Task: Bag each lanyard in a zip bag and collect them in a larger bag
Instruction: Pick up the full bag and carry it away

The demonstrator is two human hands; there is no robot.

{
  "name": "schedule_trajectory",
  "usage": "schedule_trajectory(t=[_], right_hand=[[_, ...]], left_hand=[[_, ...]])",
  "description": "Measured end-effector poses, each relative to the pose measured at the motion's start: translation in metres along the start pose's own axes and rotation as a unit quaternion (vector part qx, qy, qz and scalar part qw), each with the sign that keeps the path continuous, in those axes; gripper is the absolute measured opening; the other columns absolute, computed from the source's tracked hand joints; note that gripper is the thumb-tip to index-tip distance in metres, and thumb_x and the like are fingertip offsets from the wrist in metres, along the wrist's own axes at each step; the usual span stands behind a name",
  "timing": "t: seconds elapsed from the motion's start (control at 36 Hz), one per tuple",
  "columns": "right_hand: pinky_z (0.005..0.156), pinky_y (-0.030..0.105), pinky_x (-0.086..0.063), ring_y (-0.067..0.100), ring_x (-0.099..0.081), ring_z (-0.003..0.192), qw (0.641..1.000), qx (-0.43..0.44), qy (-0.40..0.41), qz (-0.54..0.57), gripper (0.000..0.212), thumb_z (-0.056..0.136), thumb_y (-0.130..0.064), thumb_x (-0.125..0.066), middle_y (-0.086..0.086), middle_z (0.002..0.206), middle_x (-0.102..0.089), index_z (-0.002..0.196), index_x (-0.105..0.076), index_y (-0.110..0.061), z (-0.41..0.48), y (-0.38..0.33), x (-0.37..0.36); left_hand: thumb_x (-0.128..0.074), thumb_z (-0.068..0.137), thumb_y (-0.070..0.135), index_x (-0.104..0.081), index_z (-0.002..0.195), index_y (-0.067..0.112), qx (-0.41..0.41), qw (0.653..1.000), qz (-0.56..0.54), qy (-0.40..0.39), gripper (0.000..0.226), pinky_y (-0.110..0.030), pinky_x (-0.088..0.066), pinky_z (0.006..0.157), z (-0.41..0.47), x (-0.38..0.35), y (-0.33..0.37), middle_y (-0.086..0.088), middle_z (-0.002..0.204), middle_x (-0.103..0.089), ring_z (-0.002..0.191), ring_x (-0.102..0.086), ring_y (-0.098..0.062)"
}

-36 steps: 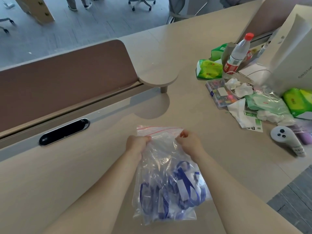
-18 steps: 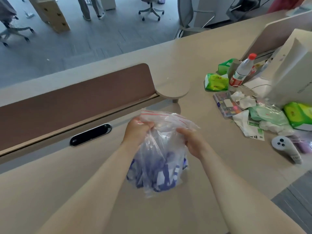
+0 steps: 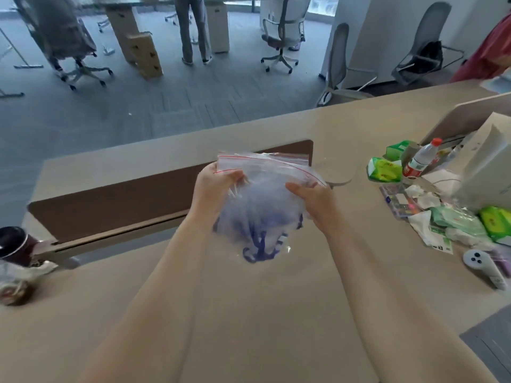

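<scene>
Head view.

Surface and room: pale beige desk (image 3: 249, 313), smooth and matte, with a brown partition panel (image 3: 124, 205) along its far edge. Beyond it, grey carpet floor (image 3: 166, 106), wheeled office chairs (image 3: 280, 37) and the legs of a standing person (image 3: 193, 31). On the desk at right: clear water bottle (image 3: 421, 161) with red cap, upright. Green tissue packs (image 3: 385, 170) just beside it. Crumpled white paper (image 3: 423, 200) nearer. White controller (image 3: 482, 268) lying near the desk's right edge. At far left, a dark cup (image 3: 15, 246), blurred.

Materials and shapes: large zip bag (image 3: 265, 172) of thin clear plastic, wrinkled, red line along the zip strip, mouth uppermost. Inside, blue lanyards (image 3: 258, 239) bunched toward the bottom, outlines blurred; small bags around them not distinguishable. Bag held up in front of the partition, apparently lifted off the desk.

Hands: left hand (image 3: 213, 186) at the bag's upper left corner, fingers curled, pinching the plastic just under the zip strip. Right hand (image 3: 315, 201) on the bag's right side, fingers curled over the film, gripping it below the strip. Both forearms bare, extended forward, converging on the bag.
</scene>
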State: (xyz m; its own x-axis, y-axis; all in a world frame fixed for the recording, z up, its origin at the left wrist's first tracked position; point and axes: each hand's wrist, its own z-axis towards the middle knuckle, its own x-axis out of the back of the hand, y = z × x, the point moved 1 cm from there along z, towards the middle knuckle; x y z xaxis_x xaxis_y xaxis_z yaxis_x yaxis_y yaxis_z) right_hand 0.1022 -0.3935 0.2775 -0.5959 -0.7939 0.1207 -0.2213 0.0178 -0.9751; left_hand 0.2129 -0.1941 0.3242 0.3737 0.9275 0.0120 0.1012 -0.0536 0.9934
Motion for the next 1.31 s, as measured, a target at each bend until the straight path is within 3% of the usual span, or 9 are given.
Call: schedule_trajectory(t=[0.11, 0.17, 0.33, 0.53, 0.67, 1.0, 1.08, 1.19, 1.31], right_hand=[[0.074, 0.034, -0.046, 0.016, -0.055, 0.072, 0.999, 0.038, 0.018, -0.002, 0.036, 0.070, -0.037, -0.084, -0.004, 0.072, -0.064, 0.076, -0.071, -0.005, -0.018, -0.033, -0.049], [0.074, 0.035, -0.047, 0.015, -0.055, 0.075, 0.999, 0.052, 0.005, 0.008, 0.054, 0.062, -0.046, -0.083, 0.001, 0.077, -0.063, 0.085, -0.068, 0.000, -0.024, -0.043, -0.074], [0.076, 0.037, -0.049, 0.019, -0.060, 0.079, 0.996, 0.053, -0.058, 0.037, 0.040, 0.078, -0.016, -0.079, 0.010, 0.084, -0.064, 0.098, -0.059, 0.012, -0.056, -0.069, -0.143], [0.078, 0.041, -0.059, 0.024, -0.074, 0.084, 0.984, 0.078, -0.159, -0.002, 0.006, 0.081, -0.021, -0.079, 0.004, 0.087, -0.078, 0.086, -0.078, -0.018, -0.089, -0.084, -0.202], [0.086, 0.051, -0.058, 0.032, -0.073, 0.089, 0.963, 0.060, -0.262, 0.021, 0.004, 0.080, -0.022, -0.080, 0.005, 0.086, -0.077, 0.084, -0.079, -0.021, -0.115, -0.082, -0.252], [0.091, 0.057, -0.055, 0.032, -0.072, 0.095, 0.883, 0.056, -0.462, 0.062, 0.008, 0.089, -0.020, -0.073, 0.013, 0.092, -0.077, 0.084, -0.079, -0.019, -0.248, -0.081, -0.371], [0.094, 0.051, -0.055, 0.028, -0.073, 0.095, 0.859, 0.051, -0.504, 0.075, 0.011, 0.090, -0.016, -0.071, 0.009, 0.094, -0.078, 0.085, -0.080, -0.019, -0.292, -0.084, -0.397], [0.098, 0.051, -0.053, 0.030, -0.072, 0.098, 0.820, 0.036, -0.565, 0.086, 0.012, 0.092, -0.011, -0.067, 0.013, 0.098, -0.077, 0.093, -0.079, -0.012, -0.346, -0.084, -0.433], [0.098, 0.054, -0.052, 0.030, -0.073, 0.098, 0.801, 0.047, -0.594, 0.065, 0.012, 0.092, -0.013, -0.069, 0.012, 0.098, -0.077, 0.098, -0.078, -0.009, -0.398, -0.082, -0.475]], left_hand=[[-0.073, 0.077, 0.004, -0.077, 0.088, 0.006, -0.011, 0.998, -0.056, 0.010, 0.011, -0.042, -0.055, 0.081, -0.015, 0.057, 0.017, -0.017, 0.089, -0.075, 0.076, -0.067, -0.025], [-0.073, 0.076, 0.001, -0.075, 0.092, 0.002, -0.009, 0.996, -0.083, 0.018, 0.016, -0.045, -0.054, 0.085, -0.021, 0.082, 0.021, -0.019, 0.090, -0.075, 0.077, -0.068, -0.027], [-0.080, 0.068, 0.009, -0.070, 0.108, 0.005, -0.008, 0.992, -0.119, 0.044, 0.041, -0.068, -0.047, 0.094, -0.040, 0.158, 0.017, -0.024, 0.103, -0.072, 0.093, -0.069, -0.041], [-0.077, 0.076, 0.006, -0.073, 0.096, 0.000, -0.044, 0.984, -0.132, 0.112, 0.021, -0.036, -0.054, 0.077, -0.086, 0.222, 0.018, -0.013, 0.091, -0.074, 0.082, -0.068, -0.026], [-0.084, 0.057, 0.026, -0.073, 0.087, 0.000, -0.035, 0.973, -0.113, 0.200, 0.041, -0.039, -0.048, 0.076, -0.138, 0.269, 0.016, -0.015, 0.085, -0.069, 0.080, -0.062, -0.027], [-0.070, 0.079, 0.004, -0.069, 0.085, 0.005, -0.068, 0.895, -0.065, 0.436, 0.006, -0.033, -0.050, 0.077, -0.307, 0.354, 0.018, -0.007, 0.080, -0.070, 0.076, -0.064, -0.019], [-0.059, 0.087, -0.010, -0.080, 0.080, 0.017, -0.059, 0.882, -0.041, 0.465, 0.035, -0.031, -0.056, 0.074, -0.350, 0.372, 0.021, -0.001, 0.084, -0.076, 0.077, -0.070, -0.015], [-0.073, 0.087, 0.012, -0.076, 0.098, 0.000, -0.055, 0.854, -0.001, 0.518, 0.016, -0.041, -0.058, 0.087, -0.407, 0.409, 0.016, -0.015, 0.099, -0.076, 0.099, -0.072, -0.032], [-0.073, 0.089, 0.017, -0.076, 0.097, 0.005, -0.045, 0.822, 0.038, 0.567, 0.015, -0.026, -0.057, 0.079, -0.460, 0.447, 0.010, -0.005, 0.094, -0.078, 0.091, -0.074, -0.016]])
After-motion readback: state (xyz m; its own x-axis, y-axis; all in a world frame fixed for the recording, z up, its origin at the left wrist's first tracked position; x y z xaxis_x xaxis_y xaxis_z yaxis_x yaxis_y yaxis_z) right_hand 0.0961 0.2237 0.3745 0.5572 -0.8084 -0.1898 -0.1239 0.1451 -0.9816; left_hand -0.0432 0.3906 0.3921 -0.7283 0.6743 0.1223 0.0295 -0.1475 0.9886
